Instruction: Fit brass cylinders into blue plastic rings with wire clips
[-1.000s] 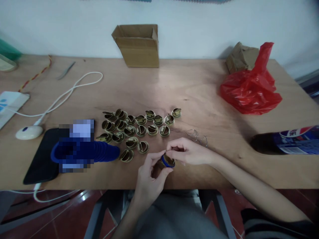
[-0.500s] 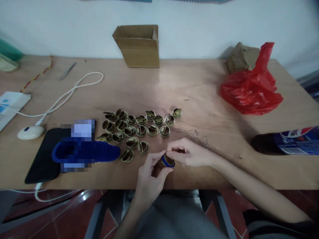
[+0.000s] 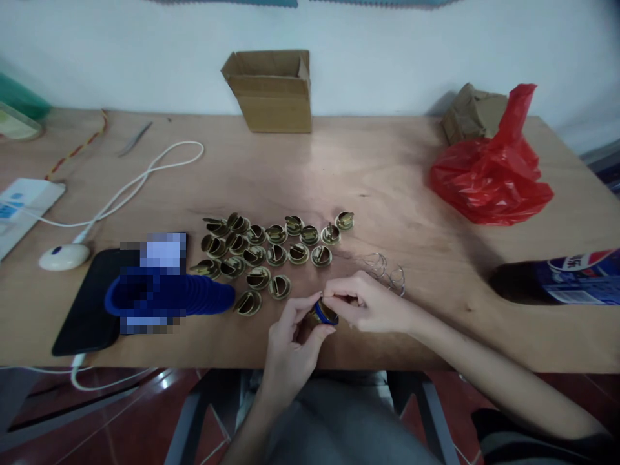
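Note:
My left hand (image 3: 293,349) grips a round brass-coloured metal fitting (image 3: 318,314) between thumb and fingers, low over the table's front part. A blue ring (image 3: 327,314) sits around the fitting. From the right, my right hand (image 3: 365,302) closes in a pinch at the fitting's upper rim; whatever lies between those fingertips is too small to make out. Several similar brass-coloured fittings (image 3: 298,253) with upright half-round flaps stand grouped beyond my left hand. Thin silver wire rings (image 3: 397,281) lie just behind my right hand. Left of the fittings, a stack of blue rings (image 3: 203,295) rests on its side.
A black phone (image 3: 87,316) lies under the blue stack, beside a white puck-shaped device (image 3: 64,256) with a cable (image 3: 140,181). An open cardboard box (image 3: 278,103) stands by the wall. At right are a red plastic bag (image 3: 489,177) and a lying cola bottle (image 3: 557,279).
Both hands keep hold at the same fitting, with only a very slight shift of the right fingers. The whole view has moved slightly; the things on the table stay in place.

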Motion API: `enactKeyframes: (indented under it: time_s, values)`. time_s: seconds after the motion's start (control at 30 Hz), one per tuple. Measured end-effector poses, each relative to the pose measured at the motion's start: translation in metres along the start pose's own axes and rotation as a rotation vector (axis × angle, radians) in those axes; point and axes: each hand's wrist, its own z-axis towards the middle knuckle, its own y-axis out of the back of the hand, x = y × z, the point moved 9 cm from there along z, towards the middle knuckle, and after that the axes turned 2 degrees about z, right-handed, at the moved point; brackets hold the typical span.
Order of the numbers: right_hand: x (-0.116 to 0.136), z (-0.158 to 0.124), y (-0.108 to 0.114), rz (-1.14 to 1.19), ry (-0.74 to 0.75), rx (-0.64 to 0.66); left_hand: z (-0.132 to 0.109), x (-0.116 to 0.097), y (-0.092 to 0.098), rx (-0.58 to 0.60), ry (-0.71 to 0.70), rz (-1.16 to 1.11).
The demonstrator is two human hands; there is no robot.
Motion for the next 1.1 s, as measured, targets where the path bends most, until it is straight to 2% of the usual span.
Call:
enactKeyframes:
  time_s: [0.2, 0.5, 0.9, 1.1]
  values:
    - [0.008, 0.0, 0.0, -0.065, 0.058, -0.006, 0.001, -0.001, 0.001, -0.014, 0.008, 0.032]
    - [0.003, 0.001, 0.0, 0.004, -0.026, 0.02, 0.002, -0.003, 0.003, -0.029, 0.065, -0.115]
    - [-0.009, 0.002, -0.003, 0.123, -0.115, -0.053, 0.005, -0.007, 0.005, -0.014, 0.049, -0.208]
    - [-0.006, 0.001, 0.0, 0.11, -0.107, -0.131, 0.003, -0.003, 0.007, -0.034, 0.02, -0.208]
